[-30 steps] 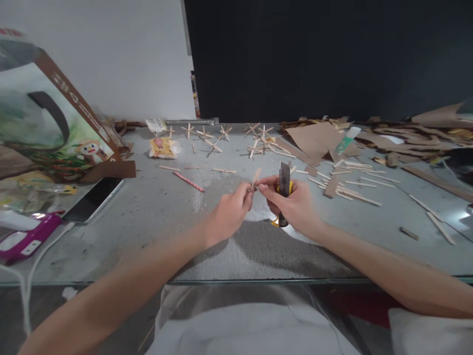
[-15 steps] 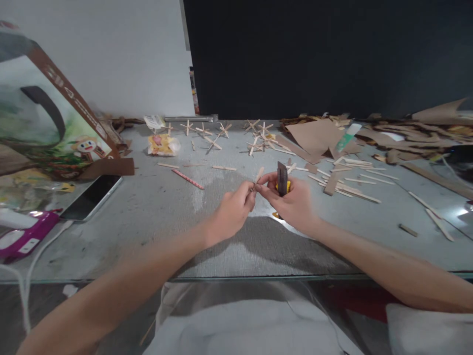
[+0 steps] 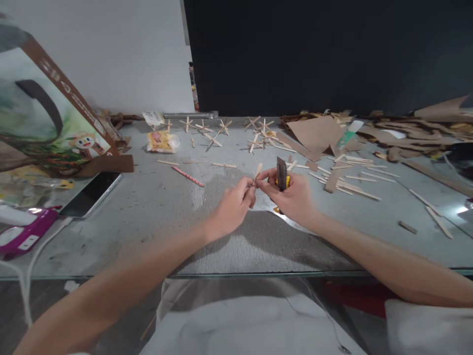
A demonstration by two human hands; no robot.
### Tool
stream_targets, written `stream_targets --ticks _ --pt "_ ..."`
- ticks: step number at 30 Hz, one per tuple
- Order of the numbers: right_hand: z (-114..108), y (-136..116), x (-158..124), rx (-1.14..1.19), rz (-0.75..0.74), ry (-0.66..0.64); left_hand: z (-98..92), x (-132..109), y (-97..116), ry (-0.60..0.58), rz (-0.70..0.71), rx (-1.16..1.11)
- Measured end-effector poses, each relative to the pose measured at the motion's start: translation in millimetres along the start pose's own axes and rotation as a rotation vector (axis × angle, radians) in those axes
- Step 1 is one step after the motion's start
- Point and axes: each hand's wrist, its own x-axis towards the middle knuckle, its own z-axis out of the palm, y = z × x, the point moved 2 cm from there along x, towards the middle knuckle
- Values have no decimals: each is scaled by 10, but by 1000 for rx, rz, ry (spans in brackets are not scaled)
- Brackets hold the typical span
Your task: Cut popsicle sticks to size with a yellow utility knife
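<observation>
My left hand (image 3: 232, 207) is closed in a pinch on a small wooden stick (image 3: 257, 172) that points up and away. My right hand (image 3: 291, 197) meets it fingertip to fingertip, also touching the stick, while its fingers wrap a yellow and black utility knife (image 3: 282, 175) held upright. Both hands hover just above the grey table (image 3: 155, 217) near its middle.
Stick crosses (image 3: 254, 129) and loose sticks (image 3: 351, 182) lie behind and to the right, with cardboard scraps (image 3: 318, 135) and a glue tube (image 3: 347, 135). To the left are a phone (image 3: 90, 195), a printed box (image 3: 48, 123), a pink device (image 3: 22, 236) and a red-striped stick (image 3: 187, 176).
Both hands have drifted slightly up and away on the table, keeping the same grip on the stick and knife. Nothing else has moved.
</observation>
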Motion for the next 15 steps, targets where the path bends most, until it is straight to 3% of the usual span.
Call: stream_targets --ticks 7,11,15 --pt "-8 17 -66 -80 -48 102 -51 -4 15 102 32 99" --pt "21 62 -62 -24 -34 34 -50 -8 -3 80 70 141" --pt "6 56 -68 164 15 -120 -70 -16 30 101 68 126"
